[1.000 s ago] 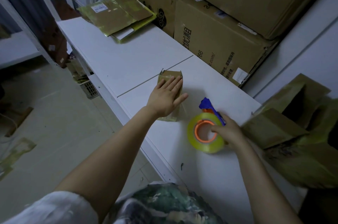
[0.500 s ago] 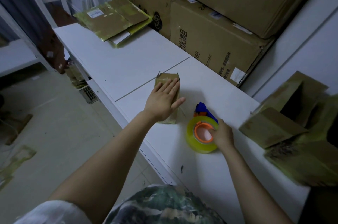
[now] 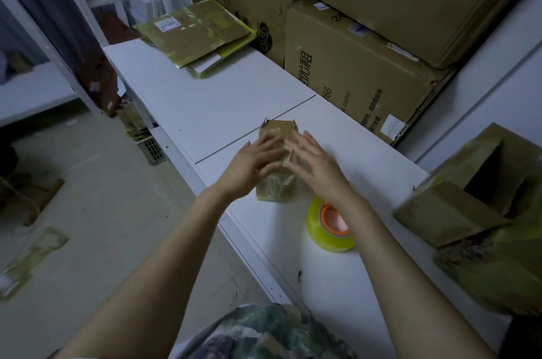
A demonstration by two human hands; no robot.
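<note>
Small taped parcel (image 3: 275,190) mid-table (image 3: 205,100). Left hand (image 3: 252,165) and right hand (image 3: 316,166) both lie flat on it, fingers straight, pressing rather than gripping. Tape roll (image 3: 330,226) sits untouched at its 5 o'clock. Wrapping looks nearly done — likely only smoothing left.

Glossy taped cardboard parcel (image 3: 278,159), matt white table (image 3: 223,100)
</note>
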